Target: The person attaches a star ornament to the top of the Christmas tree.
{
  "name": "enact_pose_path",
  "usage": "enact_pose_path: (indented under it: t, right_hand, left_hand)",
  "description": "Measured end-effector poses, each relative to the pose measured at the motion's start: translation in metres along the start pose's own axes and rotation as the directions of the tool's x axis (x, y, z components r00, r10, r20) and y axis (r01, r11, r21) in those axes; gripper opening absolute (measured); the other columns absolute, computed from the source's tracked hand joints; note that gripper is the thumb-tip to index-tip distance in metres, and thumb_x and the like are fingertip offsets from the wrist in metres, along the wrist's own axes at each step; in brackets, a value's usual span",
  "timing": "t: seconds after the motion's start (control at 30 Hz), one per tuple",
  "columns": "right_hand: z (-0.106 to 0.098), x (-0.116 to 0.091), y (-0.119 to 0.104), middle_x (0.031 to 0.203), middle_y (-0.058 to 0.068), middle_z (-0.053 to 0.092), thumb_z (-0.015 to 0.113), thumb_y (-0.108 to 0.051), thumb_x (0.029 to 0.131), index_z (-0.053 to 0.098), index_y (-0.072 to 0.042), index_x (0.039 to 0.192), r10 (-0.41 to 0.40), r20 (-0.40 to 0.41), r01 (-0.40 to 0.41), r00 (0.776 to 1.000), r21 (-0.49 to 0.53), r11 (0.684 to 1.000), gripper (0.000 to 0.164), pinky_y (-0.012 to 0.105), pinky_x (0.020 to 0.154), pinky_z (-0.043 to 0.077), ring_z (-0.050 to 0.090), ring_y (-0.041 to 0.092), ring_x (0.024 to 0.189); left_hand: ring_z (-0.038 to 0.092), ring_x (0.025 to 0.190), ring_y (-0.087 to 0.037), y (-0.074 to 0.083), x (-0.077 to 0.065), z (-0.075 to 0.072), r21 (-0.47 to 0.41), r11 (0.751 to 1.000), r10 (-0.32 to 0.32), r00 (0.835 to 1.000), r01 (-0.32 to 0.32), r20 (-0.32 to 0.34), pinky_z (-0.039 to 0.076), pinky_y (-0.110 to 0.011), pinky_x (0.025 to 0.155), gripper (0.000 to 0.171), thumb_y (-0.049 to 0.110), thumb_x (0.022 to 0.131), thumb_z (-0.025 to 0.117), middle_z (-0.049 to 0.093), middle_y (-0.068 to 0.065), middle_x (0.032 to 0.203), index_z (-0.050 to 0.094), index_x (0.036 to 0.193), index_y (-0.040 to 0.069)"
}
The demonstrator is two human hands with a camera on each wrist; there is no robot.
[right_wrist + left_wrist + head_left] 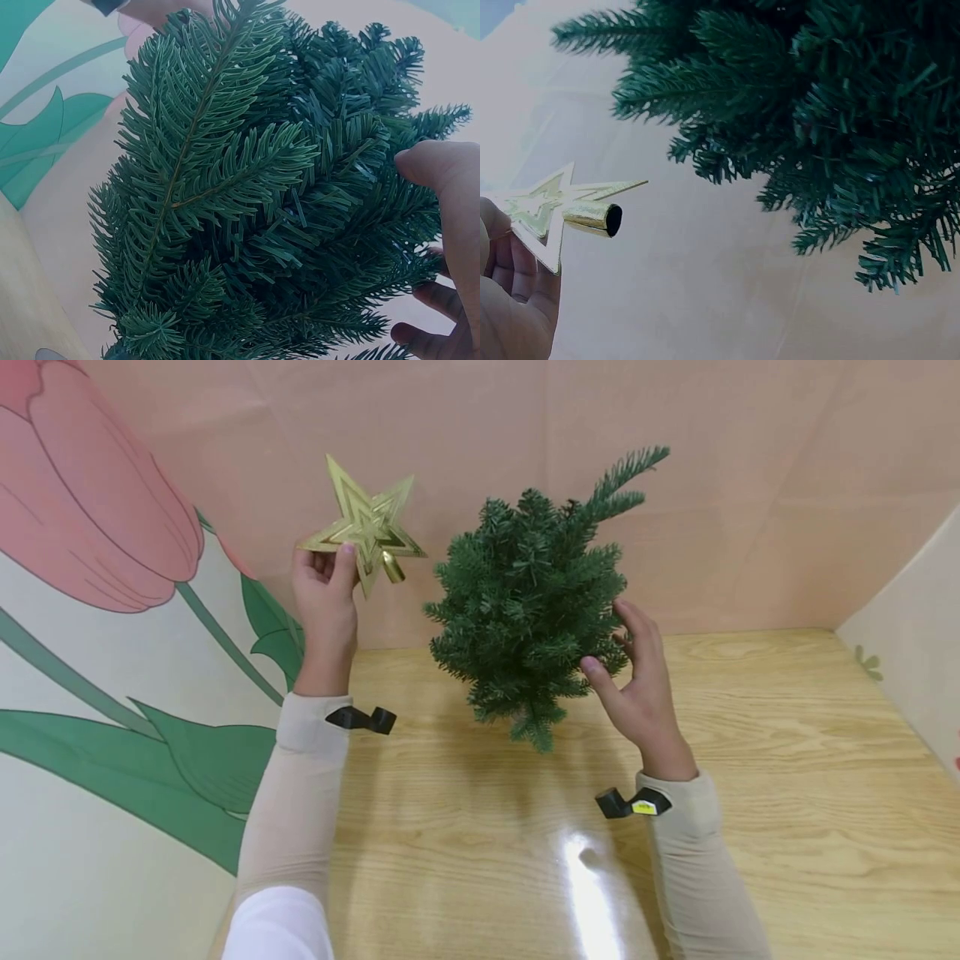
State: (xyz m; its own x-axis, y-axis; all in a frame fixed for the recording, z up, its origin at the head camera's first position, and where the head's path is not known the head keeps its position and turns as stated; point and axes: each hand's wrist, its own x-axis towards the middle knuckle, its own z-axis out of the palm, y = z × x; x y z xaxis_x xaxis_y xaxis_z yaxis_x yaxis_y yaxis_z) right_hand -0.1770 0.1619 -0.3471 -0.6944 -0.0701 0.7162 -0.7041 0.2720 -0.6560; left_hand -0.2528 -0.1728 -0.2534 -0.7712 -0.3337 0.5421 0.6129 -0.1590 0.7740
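A: Start with the largest.

B: A wood-grain counter (pixel 810 760), with a bright streak of reflected light near the front. A pink backing (pixel 750 485) rises behind it; a tulip print (pixel 112 493) covers the panel at left.

A: Next in size?

B: One green fir-like tree (pixel 528 602), centrally placed, in front of the backing. Foliage dense; a long sprig projects at upper right. Its base is hidden under the branches.

A: The hands?

B: Right hand (pixel 643 697) at the tree's right side, fingers spread, thumb set well apart, tips at the outer needles; how firmly they touch, I cannot tell. Left hand (pixel 326 618) raised, thumb and fingers pinching a gold star (pixel 367 522) by one point.

A: Position of the star?

B: Left of the tree, apart from it, held up off the counter. Five points, nested outlines.

A: Smaller items?

B: A black mount on each wrist. Last, the star's short gold tube (pixel 589 216), its hollow end visible in the left wrist view.
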Motion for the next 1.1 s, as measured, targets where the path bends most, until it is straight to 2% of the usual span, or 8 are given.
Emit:
enact_pose_path:
  t: [0.43, 0.77, 1.0, 1.1]
  right_hand:
    - [-0.001, 0.0, 0.001, 0.149, 0.027, 0.027, 0.064, -0.013, 0.095, 0.031, 0.001, 0.149, -0.005, -0.007, 0.005, 1.0, -0.001, 1.0, 0.064, 0.062, 0.106, 0.03, 0.028, 0.026, 0.14]
    - [-0.001, 0.0, 0.0, 0.15, 0.025, 0.027, 0.064, -0.011, 0.095, 0.032, 0.0, 0.149, -0.004, -0.005, 0.004, 1.0, 0.006, 1.0, 0.064, 0.063, 0.106, 0.03, 0.028, 0.026, 0.139]
    - [-0.003, 0.0, -0.002, 0.151, 0.019, 0.028, 0.065, -0.006, 0.093, 0.032, -0.001, 0.149, 0.009, -0.003, -0.009, 1.0, 0.0, 1.0, 0.065, 0.063, 0.106, 0.03, 0.028, 0.025, 0.139]
    - [-0.003, 0.0, -0.002, 0.151, 0.019, 0.028, 0.065, -0.006, 0.093, 0.032, 0.0, 0.149, 0.014, -0.001, -0.014, 1.0, -0.004, 1.0, 0.065, 0.062, 0.106, 0.03, 0.028, 0.026, 0.139]
  left_hand:
    - [0.059, 0.099, -0.022, 0.017, 0.005, 0.014, -0.067, 0.998, 0.015, 1.0, -0.014, 0.012, 0.054, -0.032, 0.086, 0.02, 0.001, 0.093, 0.063, 0.059, -0.013, 0.105, 0.055, 0.111, 0.001]
    - [0.06, 0.097, -0.023, 0.027, 0.008, 0.026, -0.114, 0.993, 0.029, 0.999, -0.026, 0.028, 0.055, -0.032, 0.083, 0.02, -0.003, 0.091, 0.064, 0.06, -0.014, 0.102, 0.057, 0.109, 0.001]
    - [0.06, 0.099, -0.025, 0.031, 0.008, 0.031, -0.119, 0.99, 0.08, 0.995, -0.073, 0.053, 0.055, -0.035, 0.084, 0.021, -0.001, 0.092, 0.064, 0.06, -0.015, 0.104, 0.055, 0.111, 0.001]
    - [0.06, 0.098, -0.025, 0.034, 0.008, 0.035, -0.146, 0.987, 0.072, 0.996, -0.064, 0.052, 0.055, -0.037, 0.084, 0.022, -0.002, 0.09, 0.065, 0.059, -0.016, 0.103, 0.055, 0.11, 0.001]
